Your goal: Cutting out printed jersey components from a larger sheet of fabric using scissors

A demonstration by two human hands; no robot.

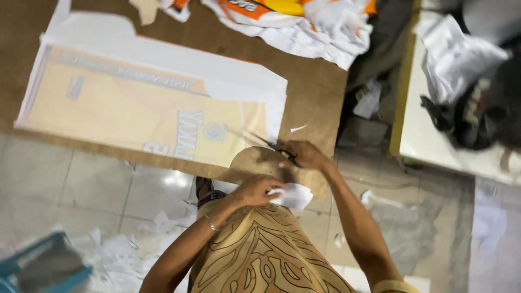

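So I've got the scissors clenched in my right hand, blades pointing up and left into the edge of the big printed sheet, right at its lower right corner where the yellow print ends. My left hand is just below that corner, fingers closed around a white paper scrap that sticks out to the right of my fist. The printed sheet lies flat on a brown board, which runs out past the sheet on its right side. Above the sheet, at the far edge of the board, there's a crumpled orange and white fabric pile. Below the sheet, on the tiled floor, loads of white paper offcuts lie scattered about.
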